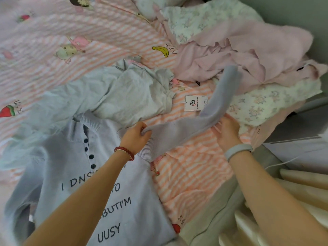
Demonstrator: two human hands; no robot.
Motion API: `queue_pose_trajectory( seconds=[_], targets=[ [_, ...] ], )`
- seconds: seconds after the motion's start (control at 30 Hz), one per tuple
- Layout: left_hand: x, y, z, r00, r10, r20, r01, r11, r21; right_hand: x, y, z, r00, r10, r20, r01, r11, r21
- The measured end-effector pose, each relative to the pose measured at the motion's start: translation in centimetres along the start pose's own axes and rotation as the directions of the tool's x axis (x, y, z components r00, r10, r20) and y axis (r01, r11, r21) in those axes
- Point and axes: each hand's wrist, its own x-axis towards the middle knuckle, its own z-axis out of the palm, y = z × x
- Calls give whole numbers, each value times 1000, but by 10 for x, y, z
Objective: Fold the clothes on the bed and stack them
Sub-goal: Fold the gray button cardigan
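Item: pale lilac-blue knitted polo sweater [99, 183] with dark buttons and dark printed lettering, laid front-up across the near left of the bed on a pink-and-white striped quilt with fruit cartoons [191, 176]; the body is spread flat, evidently so that it can be folded. Its long knitted sleeve [209, 110] is stretched out to the right, the far end lifted and blurred over the pile, apparently being drawn straight before it is folded across the chest. Left hand [135, 137]: fingers curled and pinching the sleeve near the shoulder seam, red bead bracelet at the wrist, forearm laid over the lettering. Right hand [228, 133]: placed at the sleeve's midpoint, back uppermost, pale wristband worn; its fingers are hidden beneath the fabric, so a grip cannot be confirmed. Unfolded stock: crumpled pale grey-green cotton top [127, 96] beyond the sweater; heap of pink and floral-print garments [248, 55] at the far right. No stack is seen yet.
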Motion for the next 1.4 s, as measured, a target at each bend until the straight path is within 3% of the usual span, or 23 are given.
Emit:
queue_pose_trajectory(
  seconds=[0.17,0.37,0.47,0.57,0.67,0.73,0.8,0.87,0.93,1.0,1.07,1.17,1.2,1.27,1.33,1.4],
  targets=[
    [7,-2,18,998,-17,-61,21,998,64,12,31,-20,989,115,-95,-121,991,-64],
    [5,-17,18,995,-32,-98,53,974,221,32,25,-14,983,172,-68,-162,978,133],
    [3,-23,17,992,25,-127,8,969,249,32,19,-2,991,70,-115,-46,979,199],
    [-4,-22,6,965,139,-223,-83,966,243,15,14,13,960,-203,-191,203,979,-23],
    [-18,-20,-18,921,131,-366,-92,988,124,-26,8,33,883,-460,-91,429,871,-239],
    [-31,-26,-38,903,-15,-429,-24,996,-87,-60,6,47,824,-566,30,552,789,-269],
    [-47,-42,-60,895,-192,-403,63,949,-310,-100,6,62,737,-648,193,676,695,-245],
    [-66,-60,-85,890,-339,-304,134,833,-537,-145,14,77,598,-709,374,799,567,-202],
    [-92,-78,-111,878,-457,-141,193,609,-770,-186,37,86,397,-744,537,912,385,-141],
    [-123,-101,-134,883,-468,34,225,359,-906,-220,75,89,209,-677,706,964,263,-34],
    [-156,-133,-151,891,-430,145,253,206,-945,-248,119,85,62,-508,859,967,245,75],
    [-199,-185,-158,870,-416,266,360,165,-918,-272,188,67,-166,-52,985,976,136,172],
    [-210,-200,-156,852,-429,302,410,187,-892,-276,208,60,-152,179,972,988,65,142],
    [-230,-222,-144,810,-477,342,509,280,-814,-279,238,44,18,539,842,997,-77,28],
    [-244,-235,-126,793,-518,322,568,434,-700,-279,252,36,137,614,777,988,-137,-66],
    [-252,-240,-107,816,-517,258,553,567,-611,-276,255,34,237,542,807,971,-147,-187]
  ],
)
